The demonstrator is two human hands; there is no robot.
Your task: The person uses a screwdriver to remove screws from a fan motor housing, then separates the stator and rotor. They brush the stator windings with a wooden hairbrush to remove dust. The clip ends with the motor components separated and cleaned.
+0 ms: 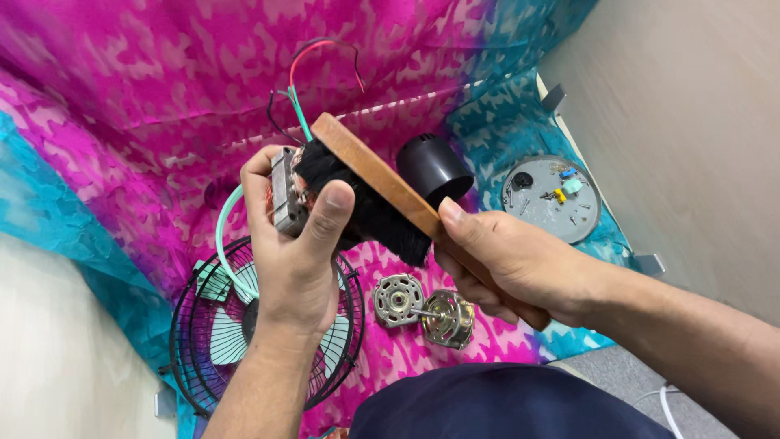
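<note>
My left hand [294, 252] grips a small metal motor stator [286, 195] with copper windings; red, black and green wires [302, 97] rise from it. My right hand [508, 264] holds a wooden-backed brush [382, 180] whose black bristles press against the stator. Both are held in the air above a pink and teal patterned cloth [146, 106].
Below my left hand lies a black wire fan guard with pale green blades [219, 333]. Two metal motor parts [422, 309] rest on the cloth. A black cylindrical cap [435, 167] sits behind the brush. A grey round tray with small parts [552, 203] lies at right by the wall.
</note>
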